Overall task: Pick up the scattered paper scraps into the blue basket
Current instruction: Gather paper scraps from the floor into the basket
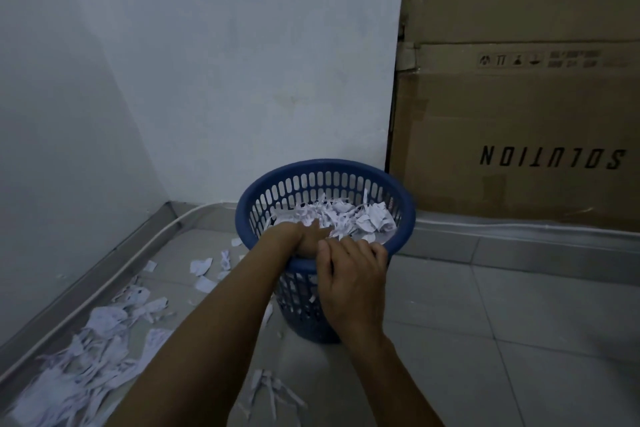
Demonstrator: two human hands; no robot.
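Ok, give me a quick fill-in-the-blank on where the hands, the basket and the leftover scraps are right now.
1. The left hand reaches inside the round ____ slotted plastic basket.
2. The right hand rests on the basket's near ____.
3. Most torn white paper scraps still on the tiled floor lie to the basket's ____.
4. Behind the basket stands a brown ____ box.

Missing: blue; rim; left; cardboard

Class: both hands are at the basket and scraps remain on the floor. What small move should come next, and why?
Probably lift the left hand out of the blue basket and reach to the scraps lying left of it.
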